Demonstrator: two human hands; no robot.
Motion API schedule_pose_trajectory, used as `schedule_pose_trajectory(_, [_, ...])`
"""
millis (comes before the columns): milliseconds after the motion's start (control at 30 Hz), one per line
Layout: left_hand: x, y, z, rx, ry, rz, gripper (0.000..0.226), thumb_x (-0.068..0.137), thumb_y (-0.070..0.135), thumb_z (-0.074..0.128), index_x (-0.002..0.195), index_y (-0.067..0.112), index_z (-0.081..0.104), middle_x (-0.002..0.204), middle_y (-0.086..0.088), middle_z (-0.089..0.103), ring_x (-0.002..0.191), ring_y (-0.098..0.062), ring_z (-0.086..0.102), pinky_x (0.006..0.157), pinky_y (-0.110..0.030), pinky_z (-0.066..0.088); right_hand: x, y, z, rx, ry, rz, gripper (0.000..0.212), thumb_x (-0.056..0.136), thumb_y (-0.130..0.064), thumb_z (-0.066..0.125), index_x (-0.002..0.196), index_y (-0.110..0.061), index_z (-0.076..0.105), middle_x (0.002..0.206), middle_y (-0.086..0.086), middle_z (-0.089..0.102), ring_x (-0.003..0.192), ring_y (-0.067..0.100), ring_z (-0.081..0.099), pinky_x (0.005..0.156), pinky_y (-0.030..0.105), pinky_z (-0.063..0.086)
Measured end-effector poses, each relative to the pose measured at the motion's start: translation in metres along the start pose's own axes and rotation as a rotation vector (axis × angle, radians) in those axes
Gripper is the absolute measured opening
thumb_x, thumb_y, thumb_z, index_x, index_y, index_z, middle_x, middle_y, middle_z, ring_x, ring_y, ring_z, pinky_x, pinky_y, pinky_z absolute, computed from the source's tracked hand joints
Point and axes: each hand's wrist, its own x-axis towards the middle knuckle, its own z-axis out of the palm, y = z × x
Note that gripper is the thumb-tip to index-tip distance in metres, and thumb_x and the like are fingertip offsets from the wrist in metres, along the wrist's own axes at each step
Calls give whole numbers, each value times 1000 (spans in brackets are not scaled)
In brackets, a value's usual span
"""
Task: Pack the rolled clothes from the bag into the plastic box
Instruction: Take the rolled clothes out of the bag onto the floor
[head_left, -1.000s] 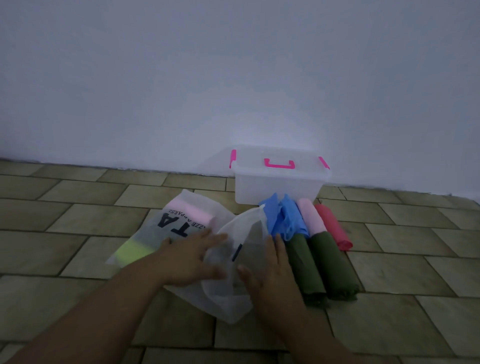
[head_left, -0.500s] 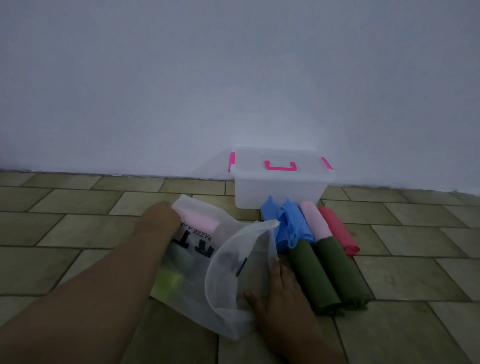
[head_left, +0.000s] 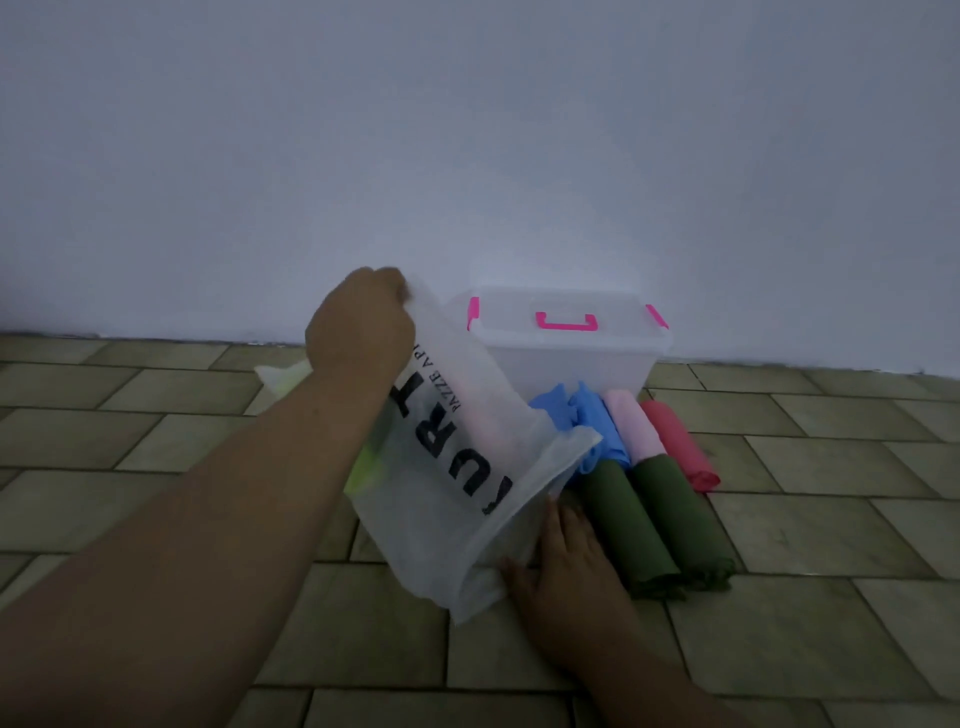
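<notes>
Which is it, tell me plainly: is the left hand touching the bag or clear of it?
Touching. The head view shows the left hand gripping the upper end of the bag, with the plastic bunched in its curled fingers.

Left hand (head_left: 358, 332) up and gripping, right hand (head_left: 561, 571) low and flat.
Left forearm is bare and runs diagonally from the lower-left corner up to centre. Its fingers are curled into a fist, back of hand toward the camera, clamped on the top edge of the translucent white plastic bag with black lettering (head_left: 457, 467). Right forearm is bare and enters from the bottom edge. Palm down, fingers straight and close together pointing away, thumb splayed left toward the bag's lower end. Can't tell if the thumb touches it.
</notes>
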Motion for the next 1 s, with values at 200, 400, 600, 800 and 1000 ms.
schedule_pose_trajectory(200, [15,29,-34,30,125,111,26,88,7,43,100,16,64,93,-8,59,75,-24,47,63,-33,32,1,4,2,8,44,-72,79,89,-61,22,150,-22,-10,160,-1,-5,146,14,-6,119,32,4])
schedule_pose_trajectory(400, [26,21,-39,105,39,66,23,85,6,47,97,18,63,95,-10,59,83,-32,55,64,-34,36,3,9,4,164,17,-38,94,80,-72,38,150,-28,-7,159,-4,-2,146,13,0,116,26,1])
schedule_pose_trajectory(600, [13,-9,-15,190,-215,-116,32,83,4,53,114,10,59,112,-16,56,100,-35,56,75,-36,40,-3,12,4,442,66,50,87,72,-56,64,145,-25,27,147,0,39,132,14,40,108,35,38])
schedule_pose_trajectory(800, [-29,11,-6,321,-772,79,96,77,65,56,149,34,0,159,0,-9,145,-29,-6,110,-64,13,1,-1,-24,332,-62,64,79,80,-61,50,144,-20,28,143,1,39,128,15,42,108,30,35])
schedule_pose_trajectory(1000, [-96,27,20,364,-1163,394,107,71,62,66,146,43,-8,159,0,-10,145,-31,-8,110,-63,7,4,-9,-96,-135,-449,33,48,90,-11,53,136,-21,44,133,3,51,116,17,51,98,30,43])
